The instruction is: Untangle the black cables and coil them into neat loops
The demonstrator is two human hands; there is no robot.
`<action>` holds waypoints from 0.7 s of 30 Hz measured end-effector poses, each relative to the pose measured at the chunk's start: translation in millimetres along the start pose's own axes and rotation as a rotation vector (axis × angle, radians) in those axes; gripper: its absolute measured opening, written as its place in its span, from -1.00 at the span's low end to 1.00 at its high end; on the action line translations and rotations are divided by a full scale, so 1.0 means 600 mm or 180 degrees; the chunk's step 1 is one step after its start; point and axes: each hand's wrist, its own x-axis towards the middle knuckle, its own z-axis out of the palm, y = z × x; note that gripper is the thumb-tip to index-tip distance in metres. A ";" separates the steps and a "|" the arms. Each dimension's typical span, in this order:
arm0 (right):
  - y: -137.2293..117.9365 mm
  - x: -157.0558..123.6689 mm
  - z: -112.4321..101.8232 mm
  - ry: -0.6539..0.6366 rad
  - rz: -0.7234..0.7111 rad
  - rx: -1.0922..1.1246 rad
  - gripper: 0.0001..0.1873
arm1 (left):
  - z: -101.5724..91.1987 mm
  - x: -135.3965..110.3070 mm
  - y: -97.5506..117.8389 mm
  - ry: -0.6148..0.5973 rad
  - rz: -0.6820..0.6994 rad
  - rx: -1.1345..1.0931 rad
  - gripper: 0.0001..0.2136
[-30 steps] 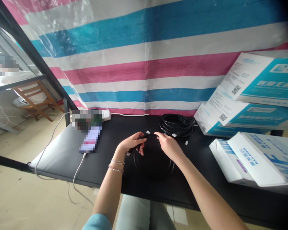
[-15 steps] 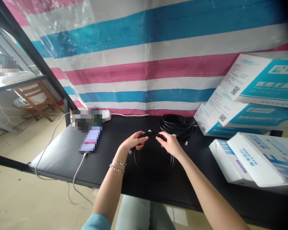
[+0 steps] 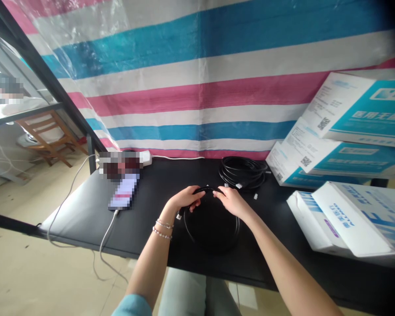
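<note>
Striped plastic tarp (image 3: 197,87) in pink, blue and white hangs right behind the black desk (image 3: 85,210), closing off its far edge. Stacked white-and-blue boxes (image 3: 345,131) crowd the right end of the desk, nearest box (image 3: 349,219) close to the front edge. Bare desk surface lies open left of the hands, up to the phone (image 3: 125,193) with its white charging cable (image 3: 107,232) dropping over the front edge. Second black cable bundle (image 3: 242,172) sits near the tarp, just beyond the hands. Black coiled cable (image 3: 212,224) lies flat mid-desk, near the front edge. Left hand (image 3: 184,199) curls its fingers around the coil's upper left arc, closed on it. Right hand (image 3: 232,202) pinches the upper right arc, fingers closed on the cable. Hands nearly touch at the top of the loop.
</note>
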 end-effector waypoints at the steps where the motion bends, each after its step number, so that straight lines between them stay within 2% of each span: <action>1: 0.000 -0.001 0.001 0.0005 0.0035 -0.0046 -0.72 | 0.000 0.001 -0.001 0.0038 0.0020 0.0023 -0.74; 6: -0.001 -0.004 0.004 0.0091 -0.0085 -0.0075 -0.76 | -0.001 0.003 -0.002 0.0074 0.0052 -0.0009 -0.76; 12: 0.004 -0.001 0.010 0.0132 -0.0191 -0.0032 -0.68 | -0.002 0.002 -0.001 0.0111 0.0042 -0.0229 -0.70; 18: 0.013 0.003 0.011 0.0203 -0.0284 0.0161 -0.68 | -0.006 -0.003 0.006 0.0108 -0.0244 -0.0795 -0.46; 21: 0.015 0.003 0.009 0.0256 -0.0300 0.0242 -0.67 | -0.008 -0.009 0.013 -0.0004 -0.0300 -0.1121 -0.42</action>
